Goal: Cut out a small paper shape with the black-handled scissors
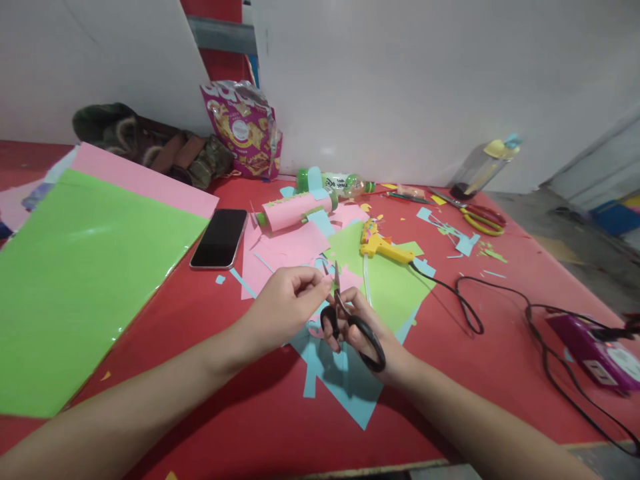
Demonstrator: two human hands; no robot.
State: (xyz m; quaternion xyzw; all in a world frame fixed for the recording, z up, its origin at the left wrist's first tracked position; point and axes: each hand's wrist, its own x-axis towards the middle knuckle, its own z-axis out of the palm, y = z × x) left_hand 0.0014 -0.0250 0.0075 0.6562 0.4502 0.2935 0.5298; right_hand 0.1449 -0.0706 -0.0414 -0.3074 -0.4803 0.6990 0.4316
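Observation:
My right hand [370, 323] is closed on small scissors [337, 279] with black handle loops. Their blades point up and away from me, slightly apart. Close by on the left, my left hand [287, 297] pinches thumb against fingers beside the blade tips; whatever is in the pinch is too small to make out. Beneath both hands lie a light blue sheet [357, 397], a green sheet [397, 300] and pink paper [295, 248], with cut strips. Just beyond rests a pink paper roll [297, 212] with green ends. A yellow glue gun [385, 249] lies on the green sheet.
At left are a phone [219, 239] and large green sheets [95, 280]. Behind stand a snack bag [245, 130], a lying bottle [345, 183] and an upright bottle [477, 170]. Larger scissors [484, 220] lie right. A black cord [463, 297] runs toward a purple power box [590, 353].

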